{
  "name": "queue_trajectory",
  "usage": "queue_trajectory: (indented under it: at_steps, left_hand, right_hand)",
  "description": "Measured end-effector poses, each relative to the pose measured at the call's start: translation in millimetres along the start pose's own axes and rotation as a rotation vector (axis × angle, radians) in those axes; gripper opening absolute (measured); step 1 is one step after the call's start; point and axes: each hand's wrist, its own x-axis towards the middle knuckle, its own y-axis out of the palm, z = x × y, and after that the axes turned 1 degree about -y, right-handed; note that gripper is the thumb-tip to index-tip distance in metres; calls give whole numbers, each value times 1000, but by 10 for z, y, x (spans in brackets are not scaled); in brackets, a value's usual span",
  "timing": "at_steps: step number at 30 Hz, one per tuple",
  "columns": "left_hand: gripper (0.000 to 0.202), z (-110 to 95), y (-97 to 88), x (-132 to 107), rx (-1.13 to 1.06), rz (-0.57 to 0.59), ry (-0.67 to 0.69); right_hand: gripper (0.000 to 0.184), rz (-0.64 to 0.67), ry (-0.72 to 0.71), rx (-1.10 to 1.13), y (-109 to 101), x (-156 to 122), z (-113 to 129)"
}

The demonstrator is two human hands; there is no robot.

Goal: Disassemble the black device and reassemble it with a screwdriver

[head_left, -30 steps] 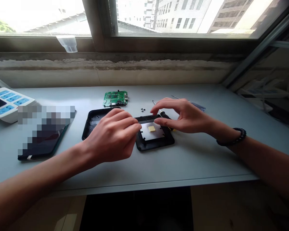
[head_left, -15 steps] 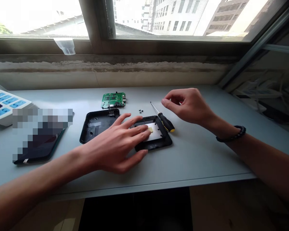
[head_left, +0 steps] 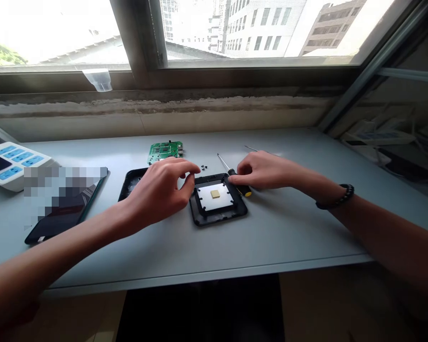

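A black plastic case half (head_left: 217, 217) lies on the table, holding a white plate with a small tan square pad (head_left: 215, 194) at its middle. My left hand (head_left: 160, 190) is curled above the case's left side, its thumb at the rim. My right hand (head_left: 262, 171) reaches the top right corner, fingertips on the rim and close above a black-and-yellow screwdriver (head_left: 244, 190). Behind my left hand, a second black case half (head_left: 129, 184) is mostly hidden. A green circuit board (head_left: 165, 152) and several tiny black screws (head_left: 204, 167) lie just beyond.
A phone (head_left: 57, 223), partly pixelated, lies left of the cases, and a white power strip (head_left: 14, 166) sits at the left edge. A thin tool (head_left: 257, 149) lies behind my right hand. The table's front edge runs below; a window is behind.
My right hand has come down from above the table to the case's corner. My left hand has lifted off the plate, uncovering the tan pad. The case looks turned slightly.
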Motion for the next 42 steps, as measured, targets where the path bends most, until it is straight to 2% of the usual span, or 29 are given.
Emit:
queue_trajectory:
  at_steps: [4,7,13,20,25,29,33,37,42]
  left_hand:
    - [31,-20,15,246,78,155,-55]
    - [26,22,56,445,29,253,-186]
    - [14,134,153,633,-73,300,-274]
    - [9,149,240,598,-133,280,-272]
    - [15,102,144,525,-175,218,-266]
    - [15,84,-42,398,-420,124,-290]
    - [16,94,-150,270,-593,74,-325]
    - [17,101,-129,207,-727,62,-382]
    - [22,105,-63,167,-925,105,-459]
  right_hand:
    - [40,-17,38,95,-34,-13,9]
    - [38,-83,32,219,-69,-3,-23]
    - [32,-198,-53,527,-113,49,-79]
    - [34,-234,-142,734,-110,31,-46]
    - [32,-182,-174,822,-95,40,-67]
    - [25,-95,-217,958,-99,25,-65]
    - [20,-69,-261,1040,-115,-40,-10]
    - [20,-77,-318,1075,-120,-86,27]
    - [23,-128,-427,1078,-117,-71,-25]
